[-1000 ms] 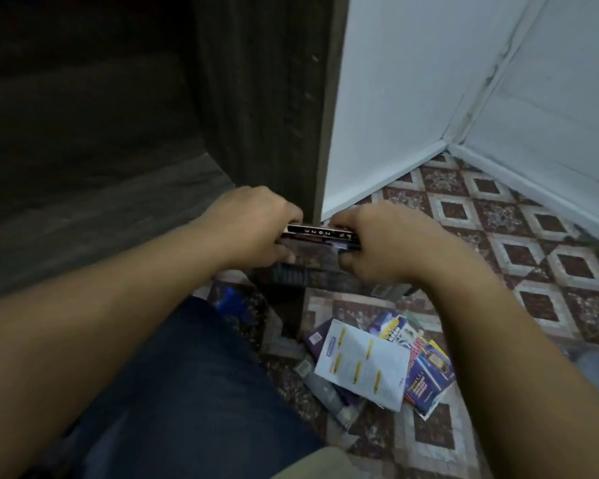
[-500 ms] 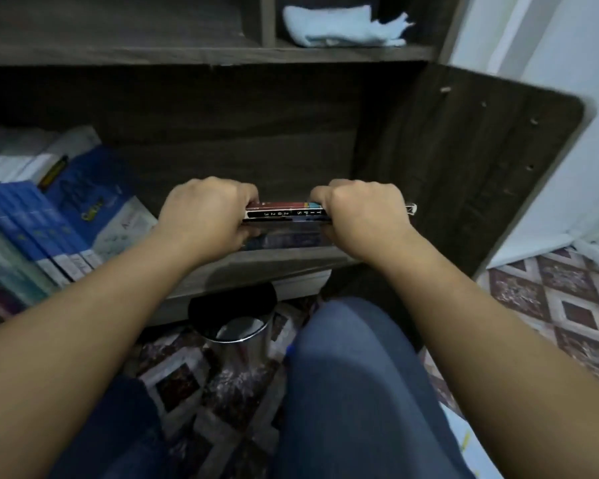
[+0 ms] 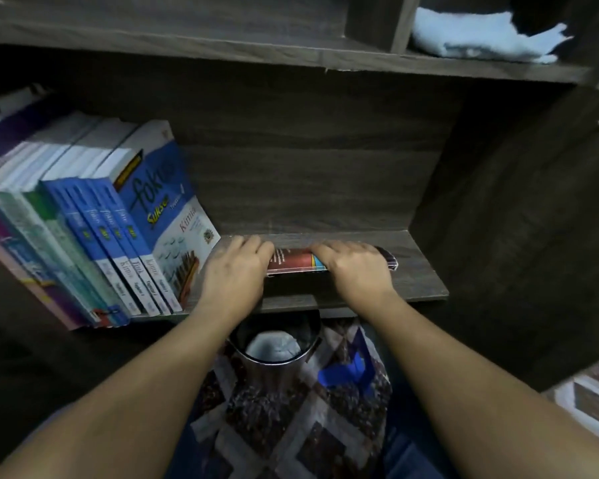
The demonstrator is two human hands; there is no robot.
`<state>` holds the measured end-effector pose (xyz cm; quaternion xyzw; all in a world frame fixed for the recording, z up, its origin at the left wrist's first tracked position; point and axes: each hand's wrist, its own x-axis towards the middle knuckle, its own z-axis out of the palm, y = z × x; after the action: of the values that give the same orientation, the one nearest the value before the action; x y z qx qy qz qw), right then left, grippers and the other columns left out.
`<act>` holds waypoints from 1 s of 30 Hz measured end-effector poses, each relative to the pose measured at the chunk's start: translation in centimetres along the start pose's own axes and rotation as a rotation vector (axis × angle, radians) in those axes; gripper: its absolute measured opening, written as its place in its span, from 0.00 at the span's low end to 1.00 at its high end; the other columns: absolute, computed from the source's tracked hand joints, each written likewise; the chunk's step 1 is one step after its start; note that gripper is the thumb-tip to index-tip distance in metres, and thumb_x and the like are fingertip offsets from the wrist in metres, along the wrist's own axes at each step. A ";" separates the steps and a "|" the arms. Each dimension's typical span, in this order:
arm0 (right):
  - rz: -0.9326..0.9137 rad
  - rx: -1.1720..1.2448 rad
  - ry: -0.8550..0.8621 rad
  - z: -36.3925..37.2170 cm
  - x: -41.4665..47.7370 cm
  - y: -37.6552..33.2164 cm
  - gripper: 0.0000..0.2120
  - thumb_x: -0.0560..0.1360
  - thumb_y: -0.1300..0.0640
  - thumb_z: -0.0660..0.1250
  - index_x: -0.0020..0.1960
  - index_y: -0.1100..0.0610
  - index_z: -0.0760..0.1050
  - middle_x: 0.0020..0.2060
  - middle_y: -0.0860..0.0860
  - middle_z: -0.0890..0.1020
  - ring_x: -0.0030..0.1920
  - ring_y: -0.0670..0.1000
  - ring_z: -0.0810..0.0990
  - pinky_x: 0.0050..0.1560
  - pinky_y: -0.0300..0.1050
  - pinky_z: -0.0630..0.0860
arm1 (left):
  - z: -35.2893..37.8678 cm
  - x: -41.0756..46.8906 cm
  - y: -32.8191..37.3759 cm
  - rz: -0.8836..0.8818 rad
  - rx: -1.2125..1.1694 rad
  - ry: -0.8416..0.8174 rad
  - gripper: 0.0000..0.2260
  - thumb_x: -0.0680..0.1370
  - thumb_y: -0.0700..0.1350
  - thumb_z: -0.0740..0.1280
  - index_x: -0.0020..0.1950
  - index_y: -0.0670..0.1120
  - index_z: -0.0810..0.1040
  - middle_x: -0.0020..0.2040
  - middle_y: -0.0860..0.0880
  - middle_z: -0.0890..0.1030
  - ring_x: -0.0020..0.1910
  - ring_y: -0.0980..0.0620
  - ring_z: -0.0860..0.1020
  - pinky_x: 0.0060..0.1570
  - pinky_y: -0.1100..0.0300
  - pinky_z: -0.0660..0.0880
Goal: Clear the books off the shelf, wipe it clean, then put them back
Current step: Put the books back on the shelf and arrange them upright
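While a row of books [image 3: 94, 219] leans at nine o'clock on the shelf [image 3: 419, 281], the left hand [image 3: 236, 274] and right hand [image 3: 357, 271] grip one book [image 3: 298, 263] lying flat at its middle, fingers [image 3: 256, 245] curled over both ends. A bin [image 3: 277, 344] sits at six o'clock, a cloth [image 3: 481, 39] at one.

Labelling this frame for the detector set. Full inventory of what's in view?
standing books: several, blue, teal and purple spines, left part of the middle shelf
held book: one as far as seen, red-brown cover, flat on the shelf to their right
shelf: one, dark wood
cloth: one, light blue, upper right compartment
bin: one, metal, floor below the shelf
blue item: one, floor right of bin, kind unclear
floor: patterned tiles
left hand: grip on book's left end
right hand: grip on book's right end
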<state>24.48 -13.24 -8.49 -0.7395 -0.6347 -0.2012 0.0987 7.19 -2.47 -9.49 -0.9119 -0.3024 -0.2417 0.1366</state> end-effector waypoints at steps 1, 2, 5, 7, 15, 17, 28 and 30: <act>0.010 0.006 -0.114 0.6 0.2 0.1 0.22 0.74 0.61 0.61 0.66 0.50 0.73 0.54 0.53 0.82 0.51 0.58 0.81 0.51 0.51 0.74 | 0.7 0.0 0.0 -0.003 0.006 -0.052 0.15 0.63 0.36 0.74 0.46 0.46 0.76 0.43 0.47 0.78 0.44 0.44 0.76 0.40 0.52 0.75; 0.006 0.018 -0.246 1.4 0.1 0.1 0.25 0.76 0.61 0.61 0.71 0.47 0.68 0.59 0.52 0.79 0.57 0.57 0.78 0.56 0.52 0.71 | 1.3 -0.2 0.0 -0.010 0.014 -0.132 0.15 0.66 0.38 0.73 0.51 0.47 0.76 0.47 0.48 0.78 0.48 0.45 0.76 0.44 0.51 0.75; 0.032 0.085 -0.513 3.9 -0.9 -0.3 0.33 0.78 0.63 0.60 0.77 0.42 0.53 0.73 0.52 0.66 0.71 0.57 0.66 0.67 0.56 0.65 | 3.2 -1.4 -0.3 -0.095 0.010 -0.506 0.22 0.75 0.50 0.68 0.67 0.54 0.67 0.63 0.48 0.71 0.62 0.45 0.69 0.57 0.50 0.70; 0.047 0.133 -0.606 5.5 -1.7 -0.3 0.36 0.79 0.61 0.61 0.77 0.40 0.46 0.77 0.51 0.55 0.76 0.57 0.55 0.72 0.58 0.57 | 3.8 -2.0 -0.8 -0.169 -0.073 -0.683 0.33 0.73 0.59 0.69 0.74 0.59 0.58 0.67 0.48 0.64 0.65 0.44 0.67 0.59 0.49 0.70; 0.077 0.186 -0.656 6.2 -3.0 1.0 0.42 0.73 0.43 0.68 0.76 0.36 0.44 0.78 0.48 0.44 0.78 0.55 0.42 0.74 0.62 0.45 | 2.9 -2.1 -1.0 -0.297 -0.285 -0.754 0.41 0.66 0.56 0.78 0.75 0.53 0.63 0.75 0.48 0.62 0.69 0.44 0.69 0.66 0.50 0.69; 0.110 0.189 -0.625 6.2 -3.1 1.1 0.38 0.76 0.44 0.66 0.76 0.36 0.45 0.79 0.48 0.46 0.78 0.55 0.43 0.74 0.63 0.47 | 2.9 -2.3 -0.8 -0.325 -0.299 -0.701 0.35 0.69 0.54 0.76 0.73 0.52 0.66 0.74 0.48 0.65 0.67 0.44 0.71 0.64 0.51 0.70; 0.454 0.149 -0.807 4.7 -2.1 1.6 0.39 0.76 0.38 0.63 0.76 0.35 0.40 0.78 0.57 0.41 0.73 0.68 0.56 0.69 0.64 0.61 | 3.4 -2.5 -0.9 -0.241 -0.204 -0.684 0.27 0.78 0.50 0.65 0.76 0.51 0.62 0.76 0.46 0.62 0.69 0.44 0.70 0.65 0.51 0.70; 0.444 0.106 -0.778 4.3 -1.9 1.1 0.35 0.78 0.39 0.61 0.76 0.36 0.43 0.78 0.57 0.46 0.71 0.67 0.59 0.68 0.60 0.62 | 3.5 -2.6 -1.1 -0.238 -0.205 -0.692 0.27 0.79 0.50 0.63 0.77 0.51 0.60 0.77 0.46 0.59 0.70 0.44 0.69 0.66 0.50 0.69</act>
<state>26.13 -13.43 -13.04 -0.8723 -0.4600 0.1507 -0.0687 5.94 -1.43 -13.70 -0.9071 -0.4084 0.0376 -0.0947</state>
